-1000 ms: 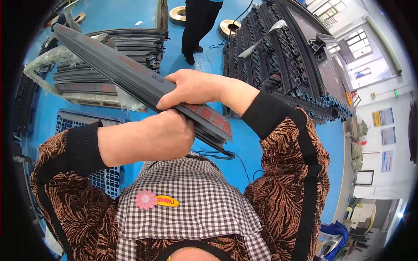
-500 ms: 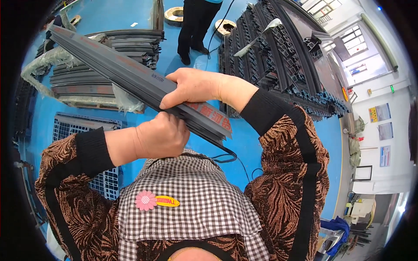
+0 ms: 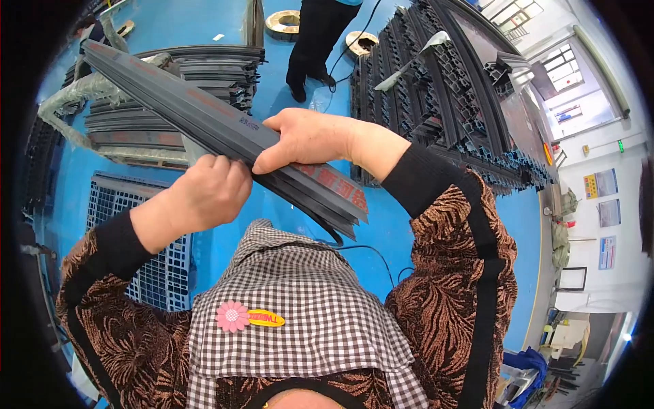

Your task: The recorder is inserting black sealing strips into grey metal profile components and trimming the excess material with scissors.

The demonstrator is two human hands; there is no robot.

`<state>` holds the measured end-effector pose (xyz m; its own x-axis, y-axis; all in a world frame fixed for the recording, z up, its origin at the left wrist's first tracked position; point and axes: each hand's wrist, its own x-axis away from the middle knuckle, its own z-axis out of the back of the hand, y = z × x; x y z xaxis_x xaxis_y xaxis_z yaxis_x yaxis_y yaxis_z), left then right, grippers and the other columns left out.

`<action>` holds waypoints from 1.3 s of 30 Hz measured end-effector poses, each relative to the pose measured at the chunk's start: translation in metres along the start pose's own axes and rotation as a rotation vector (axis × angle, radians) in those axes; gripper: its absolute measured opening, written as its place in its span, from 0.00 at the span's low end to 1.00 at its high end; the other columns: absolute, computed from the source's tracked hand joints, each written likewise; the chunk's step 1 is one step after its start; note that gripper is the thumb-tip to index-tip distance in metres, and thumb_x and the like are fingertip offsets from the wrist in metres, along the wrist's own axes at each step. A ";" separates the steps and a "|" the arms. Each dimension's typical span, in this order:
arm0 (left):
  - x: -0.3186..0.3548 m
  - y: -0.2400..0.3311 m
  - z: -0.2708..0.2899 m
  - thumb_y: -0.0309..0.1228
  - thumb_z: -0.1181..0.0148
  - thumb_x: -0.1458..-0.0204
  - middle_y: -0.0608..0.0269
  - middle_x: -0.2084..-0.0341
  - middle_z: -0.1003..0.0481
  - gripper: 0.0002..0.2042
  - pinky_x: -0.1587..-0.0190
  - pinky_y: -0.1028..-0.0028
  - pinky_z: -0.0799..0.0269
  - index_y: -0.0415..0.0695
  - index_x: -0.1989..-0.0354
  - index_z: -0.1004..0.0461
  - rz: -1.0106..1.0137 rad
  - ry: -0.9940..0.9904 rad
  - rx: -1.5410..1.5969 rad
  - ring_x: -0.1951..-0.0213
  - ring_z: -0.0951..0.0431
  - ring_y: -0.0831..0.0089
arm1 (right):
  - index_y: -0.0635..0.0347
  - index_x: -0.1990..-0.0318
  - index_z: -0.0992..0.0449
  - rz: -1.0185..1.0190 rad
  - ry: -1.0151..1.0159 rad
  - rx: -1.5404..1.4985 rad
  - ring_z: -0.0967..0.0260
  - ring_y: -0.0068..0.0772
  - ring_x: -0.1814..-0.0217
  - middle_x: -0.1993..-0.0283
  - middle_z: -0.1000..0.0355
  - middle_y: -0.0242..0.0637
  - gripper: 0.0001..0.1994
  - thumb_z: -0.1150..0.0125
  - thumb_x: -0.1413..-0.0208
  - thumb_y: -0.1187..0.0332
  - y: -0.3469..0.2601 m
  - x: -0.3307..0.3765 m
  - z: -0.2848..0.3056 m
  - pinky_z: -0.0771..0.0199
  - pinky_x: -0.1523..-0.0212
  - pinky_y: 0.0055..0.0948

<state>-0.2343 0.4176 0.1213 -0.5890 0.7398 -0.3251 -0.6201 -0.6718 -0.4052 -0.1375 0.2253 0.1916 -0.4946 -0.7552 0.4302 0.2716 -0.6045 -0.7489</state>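
From the head camera we see our right hand (image 3: 310,136) curled over the top of a long dark strip (image 3: 225,129), gripping it near its middle. Our left hand (image 3: 208,191) is closed in a fist around its underside. The strip slants above the blue floor (image 3: 381,245), ahead of our checked apron (image 3: 300,300).

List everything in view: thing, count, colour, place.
long profile strip: one, dark grey with red print, held slanting from upper left to centre
stack of profiles: one, dark grey, floor upper left
rack of profiles: one, dark grey, upper right
grid pallet: one, blue, floor lower left
rings: two, tan, floor at top
another person's legs: one pair, dark trousers, top centre
floor: blue
checked apron: one, grey and white, with pink flower badge
left hand: under the strip
right hand: gripping over the strip
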 end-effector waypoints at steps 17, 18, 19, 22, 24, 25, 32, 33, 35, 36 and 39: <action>-0.032 0.014 -0.027 0.45 0.41 0.49 0.59 0.57 0.27 0.22 0.54 0.73 0.32 0.43 0.51 0.31 1.670 1.124 2.004 0.58 0.26 0.69 | 0.63 0.43 0.36 0.301 0.166 -0.101 0.31 0.35 0.56 0.55 0.28 0.44 0.29 0.46 0.48 0.52 0.036 0.004 -0.025 0.33 0.52 0.29; -0.030 0.013 -0.027 0.45 0.42 0.49 0.58 0.55 0.27 0.22 0.55 0.73 0.32 0.43 0.51 0.31 1.675 1.144 1.978 0.58 0.25 0.68 | 0.63 0.40 0.38 0.483 0.202 -0.308 0.31 0.35 0.51 0.50 0.29 0.45 0.29 0.48 0.45 0.54 0.048 0.011 -0.022 0.35 0.48 0.28; -0.026 0.013 -0.029 0.45 0.42 0.49 0.58 0.55 0.27 0.22 0.55 0.73 0.32 0.43 0.51 0.31 1.686 1.156 1.962 0.58 0.25 0.68 | 0.63 0.39 0.40 0.345 0.235 -0.610 0.34 0.36 0.48 0.47 0.32 0.46 0.27 0.49 0.44 0.58 0.063 0.019 -0.025 0.37 0.45 0.29; -0.033 0.013 -0.029 0.44 0.41 0.51 0.58 0.56 0.26 0.22 0.54 0.72 0.33 0.43 0.52 0.30 1.688 1.157 1.941 0.56 0.26 0.68 | 0.64 0.38 0.41 0.193 0.300 -0.869 0.38 0.39 0.41 0.42 0.36 0.46 0.30 0.48 0.48 0.60 0.149 0.059 -0.072 0.42 0.41 0.32; -0.040 0.014 -0.029 0.43 0.40 0.52 0.58 0.56 0.26 0.22 0.54 0.72 0.34 0.43 0.52 0.29 1.690 1.141 1.930 0.56 0.27 0.67 | 0.65 0.41 0.38 0.144 0.178 -1.057 0.37 0.37 0.42 0.44 0.34 0.45 0.26 0.49 0.47 0.63 0.173 0.089 -0.121 0.42 0.41 0.30; -0.044 0.012 -0.027 0.43 0.40 0.53 0.60 0.58 0.27 0.22 0.54 0.73 0.34 0.43 0.53 0.30 1.711 1.166 1.915 0.58 0.27 0.69 | 0.65 0.42 0.36 0.129 0.099 -1.098 0.37 0.35 0.43 0.45 0.33 0.43 0.24 0.49 0.46 0.65 0.175 0.098 -0.136 0.42 0.41 0.28; -0.049 0.010 -0.034 0.44 0.38 0.56 0.62 0.62 0.28 0.23 0.55 0.73 0.35 0.43 0.55 0.30 1.716 1.189 1.911 0.61 0.28 0.71 | 0.64 0.71 0.30 -0.008 0.341 -0.819 0.40 0.23 0.70 0.72 0.32 0.31 0.05 0.50 0.47 0.73 0.156 0.160 -0.140 0.38 0.65 0.20; -0.048 0.009 -0.035 0.44 0.38 0.56 0.62 0.62 0.28 0.23 0.55 0.73 0.35 0.43 0.55 0.30 1.703 1.199 1.916 0.61 0.28 0.71 | 0.63 0.75 0.32 -0.020 0.384 -0.659 0.44 0.22 0.75 0.77 0.34 0.29 0.08 0.50 0.45 0.72 0.162 0.174 -0.138 0.40 0.70 0.19; -0.049 0.010 -0.034 0.44 0.38 0.56 0.61 0.61 0.28 0.23 0.54 0.73 0.35 0.43 0.55 0.30 1.704 1.185 1.916 0.60 0.28 0.70 | 0.64 0.77 0.31 -0.031 0.467 -0.587 0.44 0.21 0.77 0.80 0.35 0.28 0.09 0.49 0.46 0.72 0.186 0.206 -0.138 0.42 0.74 0.18; -0.051 0.010 -0.032 0.45 0.38 0.56 0.61 0.60 0.28 0.24 0.54 0.72 0.35 0.43 0.54 0.31 1.707 1.184 1.901 0.60 0.28 0.70 | 0.64 0.77 0.31 -0.037 0.470 -0.588 0.44 0.21 0.77 0.80 0.35 0.28 0.09 0.49 0.46 0.72 0.203 0.226 -0.138 0.42 0.74 0.18; -0.057 0.010 -0.031 0.45 0.38 0.57 0.60 0.59 0.28 0.25 0.52 0.71 0.36 0.43 0.53 0.31 1.706 1.178 1.880 0.59 0.28 0.69 | 0.63 0.73 0.28 -0.169 0.515 -0.708 0.43 0.20 0.77 0.77 0.34 0.28 0.04 0.47 0.49 0.75 0.224 0.258 -0.139 0.42 0.75 0.19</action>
<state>-0.1915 0.3697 0.1093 -0.7675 -0.5795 0.2740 -0.2075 0.6290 0.7492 -0.3189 -0.0701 0.0648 -0.8376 -0.3594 0.4113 -0.3282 -0.2708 -0.9050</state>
